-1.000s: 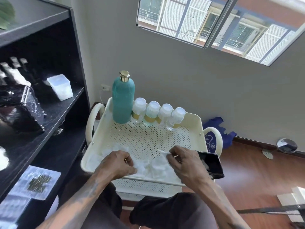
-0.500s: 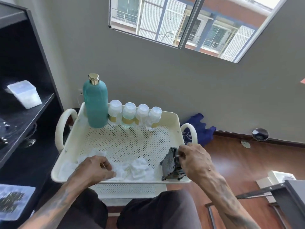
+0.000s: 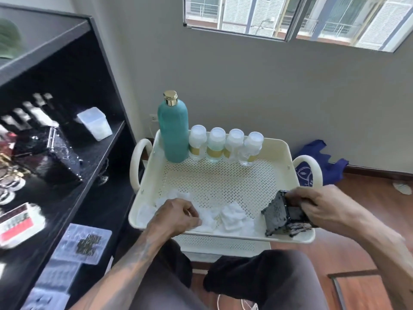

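Note:
A cream perforated tray [image 3: 288, 153] with loop handles stands in front of me. Several white cotton pads [image 3: 231, 217] lie along its near edge. My left hand [image 3: 176, 217] rests curled on the left pads, pinching them. My right hand [image 3: 324, 206] grips a black box-like case [image 3: 280, 217] with an open flap, held upright at the tray's near right corner. A tall teal bottle [image 3: 173, 133] with a gold cap and several small clear bottles [image 3: 215, 145] with frosted caps stand along the tray's far edge.
A black shelf unit [image 3: 67, 139] stands at the left, holding a glittery black box [image 3: 51, 155], a frosted plastic tub [image 3: 95, 123] and clear packets [image 3: 86, 242]. A blue bag [image 3: 321, 162] lies on the wooden floor against the wall. My knees are under the tray.
My right hand let go of a thin white stick and took up the black case, lifting it upright at the tray's right corner. The left hand stayed on the pads.

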### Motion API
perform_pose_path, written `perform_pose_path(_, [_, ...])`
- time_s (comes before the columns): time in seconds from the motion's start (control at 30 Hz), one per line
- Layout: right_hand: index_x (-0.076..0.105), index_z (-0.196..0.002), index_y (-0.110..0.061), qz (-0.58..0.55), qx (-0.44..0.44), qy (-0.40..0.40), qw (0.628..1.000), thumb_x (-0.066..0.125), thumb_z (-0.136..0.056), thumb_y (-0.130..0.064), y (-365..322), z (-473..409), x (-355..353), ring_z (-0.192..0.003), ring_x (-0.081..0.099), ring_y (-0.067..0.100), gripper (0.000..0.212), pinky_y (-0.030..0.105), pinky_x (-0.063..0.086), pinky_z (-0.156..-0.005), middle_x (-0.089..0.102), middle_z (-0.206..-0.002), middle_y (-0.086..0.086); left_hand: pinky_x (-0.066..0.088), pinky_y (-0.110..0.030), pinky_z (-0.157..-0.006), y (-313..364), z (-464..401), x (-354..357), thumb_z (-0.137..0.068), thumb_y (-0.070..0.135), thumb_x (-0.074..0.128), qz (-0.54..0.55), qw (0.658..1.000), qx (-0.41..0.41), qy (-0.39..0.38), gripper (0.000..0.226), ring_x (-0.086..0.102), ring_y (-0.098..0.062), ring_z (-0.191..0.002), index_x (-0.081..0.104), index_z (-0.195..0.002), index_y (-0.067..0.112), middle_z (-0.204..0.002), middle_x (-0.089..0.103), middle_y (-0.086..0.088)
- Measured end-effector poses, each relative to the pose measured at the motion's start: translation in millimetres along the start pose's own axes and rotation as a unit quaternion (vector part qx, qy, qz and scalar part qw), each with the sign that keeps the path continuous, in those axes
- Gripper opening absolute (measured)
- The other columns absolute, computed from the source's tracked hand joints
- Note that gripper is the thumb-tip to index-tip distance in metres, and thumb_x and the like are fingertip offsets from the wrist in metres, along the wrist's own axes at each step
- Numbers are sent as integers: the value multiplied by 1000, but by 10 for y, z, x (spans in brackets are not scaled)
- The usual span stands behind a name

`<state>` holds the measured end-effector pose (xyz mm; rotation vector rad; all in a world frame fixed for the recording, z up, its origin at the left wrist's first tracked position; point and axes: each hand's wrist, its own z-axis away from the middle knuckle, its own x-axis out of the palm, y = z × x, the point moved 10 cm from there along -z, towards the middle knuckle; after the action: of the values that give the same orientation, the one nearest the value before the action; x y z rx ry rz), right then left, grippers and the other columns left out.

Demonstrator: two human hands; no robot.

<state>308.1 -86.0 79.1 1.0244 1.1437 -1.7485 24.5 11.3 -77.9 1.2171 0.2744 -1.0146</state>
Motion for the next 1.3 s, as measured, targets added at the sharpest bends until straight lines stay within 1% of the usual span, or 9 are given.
perform_pose_path(0.1, [66, -106, -46, -91, -48, 107, 989, 62, -83, -11, 128, 266, -350, -96, 58, -11, 42, 4, 40, -81, 64, -109, -28, 50, -18, -65, 6, -19, 16, -69, 40, 80, 3, 1000, 11, 2, 11, 65, 5, -72, 77, -74, 31, -73, 71, 21])
perform_pose_path(0.27, [27, -147, -43, -16, -13, -57, 998, 74, -77, -44, 380, 255, 94, -129, 41, 6, 84, 25, 33, -106, 27, -148, -26, 48, -7, -66, 33, -11, -39, -80, 33, 77, 53, 997, 46, 25, 6, 66, 7, -78, 79, -82, 27, -82, 74, 16])
perform_pose_path(0.33, [20, -152, -35, -8, -13, -47, 999, 74, -76, -44, 385, 204, 202, -137, 36, 9, 93, 24, 30, -111, 20, -154, -22, 46, -4, -65, 61, 16, -105, -84, 30, 74, 71, 994, 68, 49, 7, 64, 9, -81, 78, -87, 27, -87, 73, 14])
perform_pose_path(0.47, [21, -149, -29, 4, -1, -9, 1000, 73, -76, -50, 379, 105, 310, -128, 48, 19, 92, 32, 40, -103, 28, -149, -12, 44, -5, -74, 115, 75, -252, -92, 23, 69, 84, 988, 92, 96, 10, 62, 6, -87, 77, -97, 24, -95, 69, 12])
perform_pose_path(0.6, [16, -148, -31, -21, 5, -9, 1000, 70, -77, -53, 434, 82, 377, -123, 53, 26, 92, 39, 44, -99, 24, -151, -13, 48, -23, -76, 135, 132, -279, -96, 18, 63, 85, 986, 90, 115, 8, 62, -8, -78, 71, -92, 19, -84, 67, 6])
perform_pose_path(0.8, [7, -152, -29, -33, 8, 4, 999, 63, -84, -40, 453, 83, 417, -113, 59, 29, 89, 39, 47, -93, 15, -152, -14, 44, -16, -82, 223, 242, -390, -101, 17, 54, 81, 978, 93, 166, 10, 57, -9, -102, 63, -99, 20, -105, 63, 3])
perform_pose_path(0.97, [6, -152, -27, -40, 9, 4, 999, 62, -85, -39, 447, 103, 418, -112, 60, 30, 88, 38, 48, -92, 15, -153, -13, 45, -22, -62, 283, 341, -535, -100, 26, 53, 83, 971, 59, 216, 13, 60, -6, -74, 58, -88, 27, -81, 66, 4])
perform_pose_path(1.2, [9, -153, -25, -42, 16, -3, 999, 63, -85, -31, 424, 155, 367, -114, 58, 31, 87, 43, 47, -95, 18, -152, -8, 35, -37, -58, 450, 241, -731, -76, 45, 49, 127, 961, 21, 244, 44, 43, -20, -58, 58, -75, 2, -60, 50, -3])
perform_pose_path(1.3, [8, -153, -24, -42, 19, -1, 999, 62, -86, -28, 423, 163, 380, -114, 58, 32, 86, 42, 46, -94, 17, -152, -8, 31, -35, -56, 457, 187, -768, -78, 46, 44, 103, 963, 12, 250, 43, 40, -21, -58, 50, -68, 4, -59, 46, -5])
